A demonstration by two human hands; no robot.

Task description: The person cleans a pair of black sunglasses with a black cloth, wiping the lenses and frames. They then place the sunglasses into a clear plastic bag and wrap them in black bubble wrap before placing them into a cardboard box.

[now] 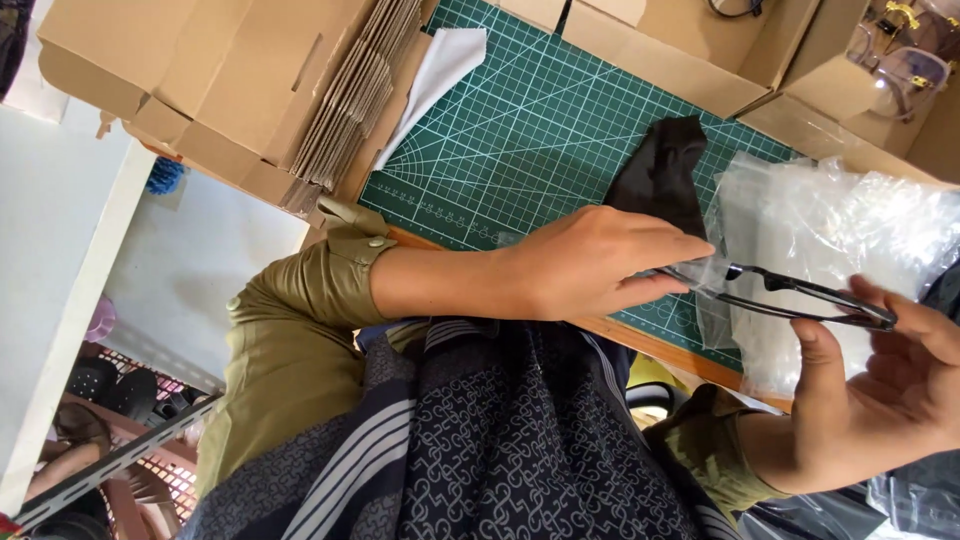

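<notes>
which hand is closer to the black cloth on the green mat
Left. The left hand lies right below the black cloth, fingers at its lower edge. The right hand is further off, holding the glasses, apart from the cloth.

Two hands are showing, a left hand [590, 265] and a right hand [890, 395], sharing one pair of dark-framed glasses [800, 295], while one black cloth [662, 175], one white cloth [440, 65] and one green cutting mat [530, 130] are lying nearby.

sleeves [300, 300]: olive green, snap-button cuffs | scarf [480, 440]: dark navy, grey stripes, chain-link print
</notes>
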